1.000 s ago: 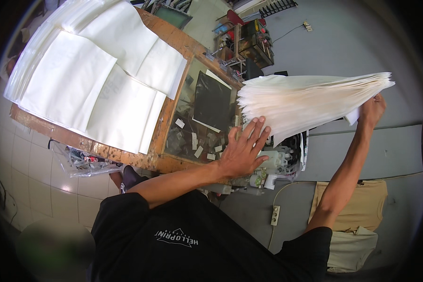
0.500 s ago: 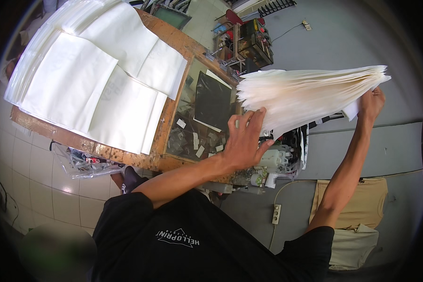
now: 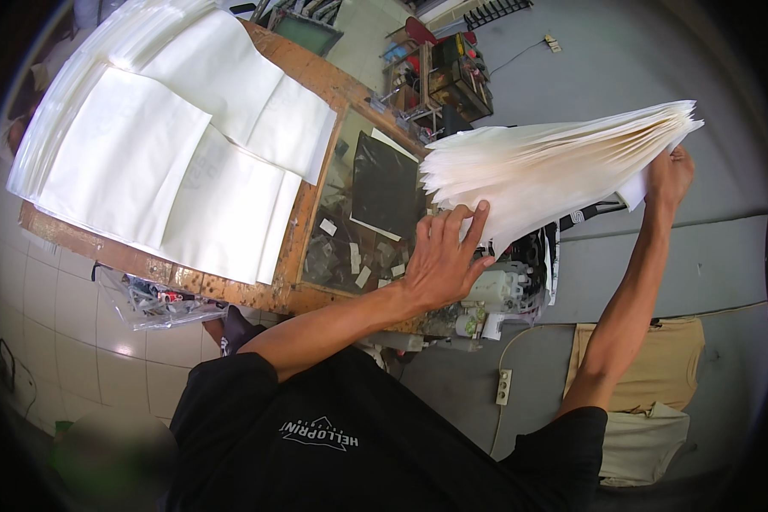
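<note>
above the workbench (image 3: pixel 299 290), paper stack (image 3: pixel 555 171) pinched in right hand (image 3: pixel 670 175) grip (fanned), left hand (image 3: pixel 439 260) beneath

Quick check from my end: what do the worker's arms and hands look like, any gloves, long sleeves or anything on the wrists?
No gloves: the left hand and right hand are bare, and both forearms are bare to above the elbow. The person wears a black short-sleeved T-shirt with a small white printed mark on the chest. No watch, ring or wristband shows on either arm in the head view.
</note>
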`<state>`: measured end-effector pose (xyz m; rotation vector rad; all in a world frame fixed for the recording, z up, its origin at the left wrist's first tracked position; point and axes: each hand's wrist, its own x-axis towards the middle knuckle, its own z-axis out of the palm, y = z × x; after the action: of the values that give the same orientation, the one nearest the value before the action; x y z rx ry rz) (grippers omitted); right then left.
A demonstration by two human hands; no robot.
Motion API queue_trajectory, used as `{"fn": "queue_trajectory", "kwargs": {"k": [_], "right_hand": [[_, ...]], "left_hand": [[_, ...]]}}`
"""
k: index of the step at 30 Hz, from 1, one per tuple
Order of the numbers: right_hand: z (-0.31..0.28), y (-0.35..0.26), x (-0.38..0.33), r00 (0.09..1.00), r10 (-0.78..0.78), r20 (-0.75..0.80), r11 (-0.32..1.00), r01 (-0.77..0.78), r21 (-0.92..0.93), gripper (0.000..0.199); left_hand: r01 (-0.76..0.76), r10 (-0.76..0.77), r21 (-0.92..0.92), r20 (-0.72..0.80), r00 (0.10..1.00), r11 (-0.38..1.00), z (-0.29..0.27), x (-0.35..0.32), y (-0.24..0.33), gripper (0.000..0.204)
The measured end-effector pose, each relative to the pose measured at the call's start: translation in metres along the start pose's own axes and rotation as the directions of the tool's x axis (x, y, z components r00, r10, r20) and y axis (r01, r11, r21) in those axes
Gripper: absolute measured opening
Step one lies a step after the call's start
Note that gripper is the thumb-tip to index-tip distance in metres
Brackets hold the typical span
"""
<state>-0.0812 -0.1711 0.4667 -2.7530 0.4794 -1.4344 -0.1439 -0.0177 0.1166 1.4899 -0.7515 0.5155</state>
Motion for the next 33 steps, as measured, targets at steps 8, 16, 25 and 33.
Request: {"fn": "queue_trajectory", "kwargs": {"k": [8, 16, 25, 33], "right_hand": [[0.003, -0.001, 0.008, 0.996, -0.058, 0.074, 0.992, 0.065, -0.107, 0.033], [-0.021, 0.006, 0.012, 0.984, -0.101, 0.148, 0.994, 0.105, -0.019, 0.028], [-0.058, -0.056, 0.001, 0.938, -0.037, 0.345, 0.978, 0.104, -0.178, 0.031], [-0.037, -0.032, -0.031, 0.886, 0.246, 0.392, 0.969, -0.210, -0.133, 0.041]], "left_hand": [[-0.086, 0.094, -0.133, 0.055, 0.994, 0.987, -0.002, 0.025, -0.006, 0.061], [0.426, -0.192, -0.561, 0.429, 0.883, 0.710, -0.005, 0.054, -0.043, 0.061], [0.775, -0.272, -0.631, 0.752, 0.601, -0.032, 0.045, -0.034, -0.105, 0.066], [0.285, -0.488, -0.752, 0.618, 0.616, -0.594, 0.033, 0.003, -0.110, 0.094]]}}
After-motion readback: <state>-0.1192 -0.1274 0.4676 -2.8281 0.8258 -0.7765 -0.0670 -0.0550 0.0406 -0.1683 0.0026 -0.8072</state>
